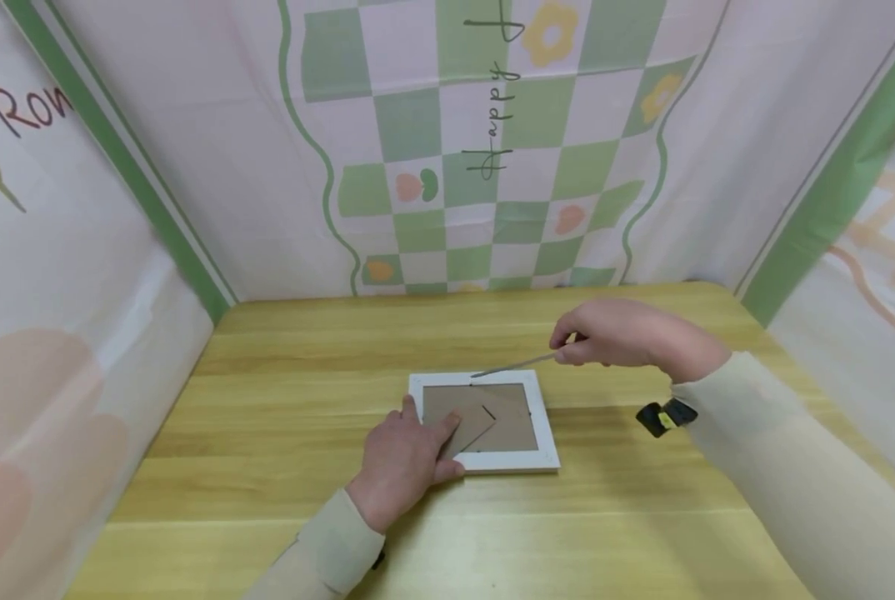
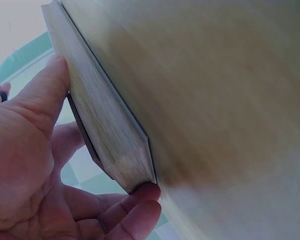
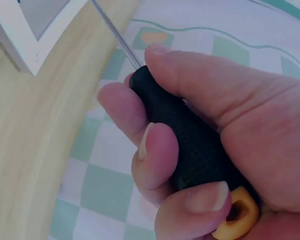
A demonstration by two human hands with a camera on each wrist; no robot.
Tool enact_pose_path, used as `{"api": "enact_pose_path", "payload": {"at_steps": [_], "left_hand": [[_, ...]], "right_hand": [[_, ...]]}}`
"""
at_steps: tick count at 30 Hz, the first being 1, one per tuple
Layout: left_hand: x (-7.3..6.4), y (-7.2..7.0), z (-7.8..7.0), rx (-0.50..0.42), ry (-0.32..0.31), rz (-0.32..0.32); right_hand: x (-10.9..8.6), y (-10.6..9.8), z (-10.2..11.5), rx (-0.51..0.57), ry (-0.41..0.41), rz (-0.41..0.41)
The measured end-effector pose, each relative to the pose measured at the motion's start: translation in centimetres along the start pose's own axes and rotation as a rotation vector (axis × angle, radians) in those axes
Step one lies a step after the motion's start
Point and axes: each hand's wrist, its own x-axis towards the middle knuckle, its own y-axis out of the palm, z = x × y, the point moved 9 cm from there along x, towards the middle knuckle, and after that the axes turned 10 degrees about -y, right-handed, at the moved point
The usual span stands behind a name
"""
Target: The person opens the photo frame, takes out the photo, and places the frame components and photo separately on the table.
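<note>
A white picture frame (image 1: pixel 541 423) lies back side up on the wooden table, its brown backing board (image 1: pixel 509 398) showing, with small dark tabs along the edges. My left hand (image 1: pixel 402 454) grips the frame's near left part. In the left wrist view, the thumb presses the frame's side (image 2: pixel 97 95) and other fingers reach round the corner. My right hand (image 1: pixel 612 333) holds a screwdriver (image 1: pixel 515 365); its tip is right at the frame's far edge, by one tab. The right wrist view shows fingers wrapped round its black handle (image 3: pixel 190 135), which has a yellow end.
The wooden table (image 1: pixel 282 375) extends around the frame on every side. A green and white checked cloth (image 1: pixel 470 183) hangs behind it, with printed cloth walls (image 1: pixel 117 333) at left and right. A black strap (image 1: pixel 665 417) is on the right wrist.
</note>
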Motion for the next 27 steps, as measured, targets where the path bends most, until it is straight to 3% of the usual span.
{"api": "enact_pose_path", "payload": {"at_steps": [11,20,27], "left_hand": [[-0.1,0.0,0.1,-0.018,-0.009,0.013],[0.0,0.1,0.1,-0.018,-0.010,0.020],[-0.1,0.2,0.1,-0.028,-0.019,0.031]], "right_hand": [[-1.7,0.4,-2.7,-0.093,0.113,-0.192],[-2.8,2.6,-6.0,-0.045,0.283,-0.242],[-4.1,3.6,-8.3,-0.029,0.363,-0.289]]}}
